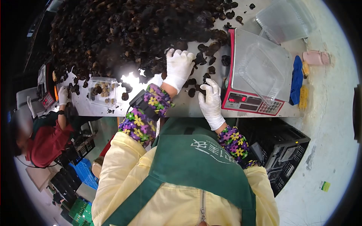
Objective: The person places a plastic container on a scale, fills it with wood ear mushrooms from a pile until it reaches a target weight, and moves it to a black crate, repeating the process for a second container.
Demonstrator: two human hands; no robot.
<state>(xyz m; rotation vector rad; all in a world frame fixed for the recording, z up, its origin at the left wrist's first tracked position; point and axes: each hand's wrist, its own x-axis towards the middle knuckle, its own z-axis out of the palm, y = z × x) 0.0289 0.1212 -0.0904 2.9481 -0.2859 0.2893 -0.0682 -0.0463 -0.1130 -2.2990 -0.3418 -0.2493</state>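
Dark mushroom pieces (132, 34) heaped far left, red-rimmed digital scale (249, 100) to the right.
At the heap's near edge, left hand (178, 68) curled, contents hidden; beside the scale, right hand (212, 105) loosely parted, apparently empty. Likely light, pliable, slick; best pinched by the rims.

The pile (132, 34) is cut off by the top edge, as is the clear tub (286, 19). Whatever lies under the left hand (179, 68) is hidden by its palm and curled fingers. The digits on the scale (247, 101) are too small to be read. The co-worker's head (22, 126) is blurred, and the crate (288, 150) is partly covered by the tabletop (188, 110) and a sleeve (233, 145).
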